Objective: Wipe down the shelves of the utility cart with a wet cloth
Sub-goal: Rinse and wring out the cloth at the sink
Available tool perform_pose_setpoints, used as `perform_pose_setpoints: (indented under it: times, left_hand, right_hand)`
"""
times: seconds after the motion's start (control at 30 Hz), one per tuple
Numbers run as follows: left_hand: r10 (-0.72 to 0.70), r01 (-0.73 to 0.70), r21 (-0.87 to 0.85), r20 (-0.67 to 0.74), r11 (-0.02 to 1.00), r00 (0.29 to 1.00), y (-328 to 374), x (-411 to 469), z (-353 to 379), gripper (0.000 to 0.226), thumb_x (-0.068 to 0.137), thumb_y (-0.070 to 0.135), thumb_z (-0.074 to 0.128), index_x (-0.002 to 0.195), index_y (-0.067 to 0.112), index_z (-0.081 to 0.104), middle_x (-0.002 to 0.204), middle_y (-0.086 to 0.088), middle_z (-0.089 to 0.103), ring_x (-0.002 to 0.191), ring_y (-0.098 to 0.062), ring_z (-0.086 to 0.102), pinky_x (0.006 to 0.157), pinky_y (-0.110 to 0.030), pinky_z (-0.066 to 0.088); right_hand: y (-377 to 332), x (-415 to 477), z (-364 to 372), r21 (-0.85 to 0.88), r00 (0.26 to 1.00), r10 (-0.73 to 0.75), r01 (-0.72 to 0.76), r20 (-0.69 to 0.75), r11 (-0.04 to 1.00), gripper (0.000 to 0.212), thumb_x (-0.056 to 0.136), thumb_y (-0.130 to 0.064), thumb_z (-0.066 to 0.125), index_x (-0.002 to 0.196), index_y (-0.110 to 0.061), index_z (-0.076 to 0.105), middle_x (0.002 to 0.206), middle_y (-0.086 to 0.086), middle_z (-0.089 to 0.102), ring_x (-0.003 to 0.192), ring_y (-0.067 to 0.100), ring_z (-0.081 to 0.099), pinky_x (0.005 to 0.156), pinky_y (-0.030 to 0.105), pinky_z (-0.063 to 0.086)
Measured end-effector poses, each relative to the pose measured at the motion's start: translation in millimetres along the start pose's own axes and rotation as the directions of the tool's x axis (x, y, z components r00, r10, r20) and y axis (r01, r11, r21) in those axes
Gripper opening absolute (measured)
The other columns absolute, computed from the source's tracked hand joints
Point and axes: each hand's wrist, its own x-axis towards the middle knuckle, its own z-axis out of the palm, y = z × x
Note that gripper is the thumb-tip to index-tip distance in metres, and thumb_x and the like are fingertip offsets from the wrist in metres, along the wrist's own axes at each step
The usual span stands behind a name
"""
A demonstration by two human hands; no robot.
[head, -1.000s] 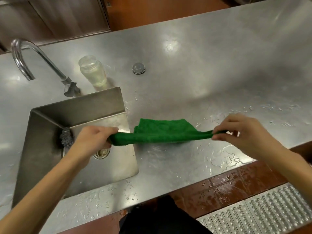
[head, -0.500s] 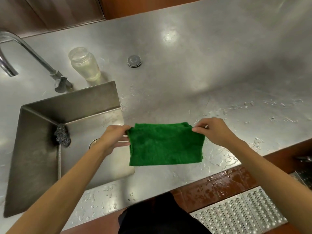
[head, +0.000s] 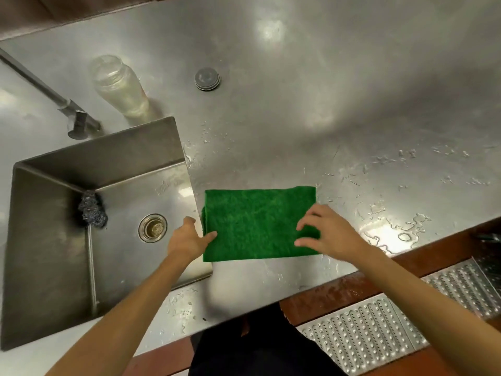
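Observation:
A green cloth [head: 254, 223], folded into a rectangle, lies flat on the wet steel counter [head: 325, 118], just right of the sink. My left hand [head: 187, 238] is at the cloth's left edge, thumb tip touching it and fingers loosely extended over the sink rim. On the cloth's right edge rests my right hand [head: 328, 234], its fingers spread and relaxed. No utility cart is in view.
The steel sink [head: 54, 240] at left holds a steel-wool scrubber [head: 92, 210] and a drain [head: 152, 227]. Behind it are a tap [head: 73, 112], a clear jar [head: 119, 85] and a round lid [head: 207, 78]. Perforated floor grating [head: 379, 329] lies below the counter's edge.
The cloth, stretched between both hands and then held up by its top corners, now lies folded flat on the counter. Both hands have let go of the corners and moved to its sides.

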Motion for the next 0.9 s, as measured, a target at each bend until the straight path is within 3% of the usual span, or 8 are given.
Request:
perform_pose_setpoints:
  times: [0.1,0.2,0.37,0.47,0.6,0.7,0.9]
  left_hand:
    - [0.041,-0.043,-0.055,-0.037,0.998,0.999,-14,-15,15,0.055,0.091,0.043,0.071,0.129,0.012,0.048,0.089,-0.004,0.075,0.097,-0.029,0.068,0.080,-0.039,0.053]
    - [0.107,-0.116,-0.077,-0.111,0.990,0.988,-19,-29,28,0.040,0.093,0.029,0.070,0.123,0.013,0.049,0.074,-0.004,0.071,0.082,-0.029,0.067,0.075,-0.042,0.054]
    - [0.041,-0.050,-0.138,-0.068,0.989,0.997,-27,-38,36,0.042,0.093,0.026,0.070,0.123,0.017,0.043,0.091,-0.012,0.069,0.082,-0.031,0.068,0.076,-0.047,0.059]
    - [-0.002,0.000,-0.159,-0.014,0.987,1.000,-30,-43,35,0.045,0.091,0.024,0.072,0.122,0.016,0.041,0.100,-0.011,0.063,0.085,-0.034,0.069,0.076,-0.049,0.061]
    - [-0.033,0.042,-0.134,0.066,0.990,0.997,-36,-52,36,0.041,0.091,0.021,0.073,0.117,0.015,0.041,0.103,-0.012,0.059,0.076,-0.031,0.070,0.072,-0.043,0.062]
    - [-0.033,0.039,-0.150,0.039,0.988,0.999,-40,-53,36,0.042,0.090,0.027,0.074,0.119,0.016,0.045,0.105,-0.014,0.064,0.079,-0.031,0.071,0.073,-0.046,0.062]
    - [0.050,-0.057,-0.101,-0.076,0.993,0.996,-37,-54,29,0.037,0.096,0.037,0.061,0.123,0.013,0.051,0.103,-0.012,0.071,0.091,-0.030,0.067,0.080,-0.039,0.055]
  right_hand:
    - [5,-20,26,-0.092,0.983,-0.127,0.140,0.136,0.986,0.037,0.080,-0.045,0.076,0.109,-0.023,0.073,0.102,-0.004,0.059,0.094,0.017,0.051,0.080,0.032,0.047]
    - [11,-21,46,-0.166,0.984,-0.161,0.173,0.082,0.971,0.021,0.087,-0.021,0.073,0.107,-0.018,0.075,0.098,-0.001,0.066,0.089,0.021,0.058,0.077,0.041,0.054]
    - [5,-28,52,-0.204,0.996,-0.092,0.087,-0.016,0.975,0.026,0.087,-0.012,0.070,0.112,-0.016,0.071,0.101,0.002,0.065,0.091,0.023,0.061,0.073,0.034,0.052]
    - [3,-32,57,-0.193,0.995,-0.055,0.039,-0.079,0.980,0.025,0.085,-0.007,0.072,0.110,-0.009,0.072,0.102,0.009,0.063,0.090,0.028,0.064,0.067,0.037,0.057]
    - [-4,-26,50,-0.192,0.997,0.073,-0.072,-0.001,0.979,0.027,0.097,-0.014,0.055,0.120,-0.014,0.069,0.114,0.009,0.063,0.104,0.028,0.060,0.083,0.036,0.052]
    - [-11,-25,40,-0.229,0.991,0.119,-0.103,0.057,0.968,0.029,0.097,-0.018,0.054,0.121,-0.017,0.069,0.114,0.007,0.061,0.102,0.025,0.059,0.083,0.032,0.049]
    - [-23,-43,41,-0.088,0.974,0.224,-0.226,-0.028,0.970,0.031,0.096,-0.014,0.057,0.125,-0.017,0.065,0.116,0.007,0.060,0.107,0.024,0.057,0.086,0.035,0.051]
